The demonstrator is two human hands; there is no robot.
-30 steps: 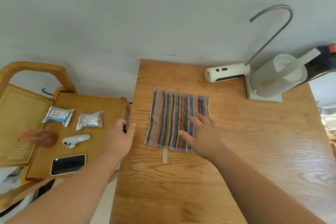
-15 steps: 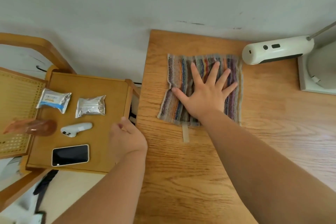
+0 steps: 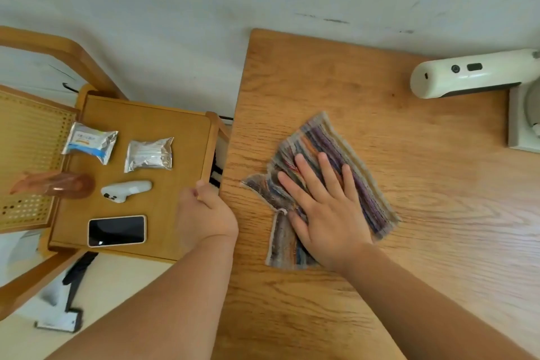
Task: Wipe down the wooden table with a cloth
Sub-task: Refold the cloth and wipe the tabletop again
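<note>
A striped, multicoloured cloth (image 3: 359, 161) lies bunched and skewed on the wooden table (image 3: 336, 73), near its left edge. My right hand (image 3: 324, 207) presses flat on the cloth with fingers spread, covering its middle. My left hand (image 3: 204, 213) is curled over the right edge of a low wooden side tray table (image 3: 175, 131), gripping it, just left of the table.
A white desk lamp head (image 3: 467, 73) and its base (image 3: 523, 123) stand at the table's far right. The side tray holds two foil packets (image 3: 149, 153), a white controller (image 3: 125, 190), a phone (image 3: 117, 230) and a reddish object (image 3: 58, 184). A cane chair (image 3: 29, 140) sits at far left.
My right hand has dragged the cloth toward me and to the left, crumpling it from a flat square. My left hand has closed on the side tray's edge.
</note>
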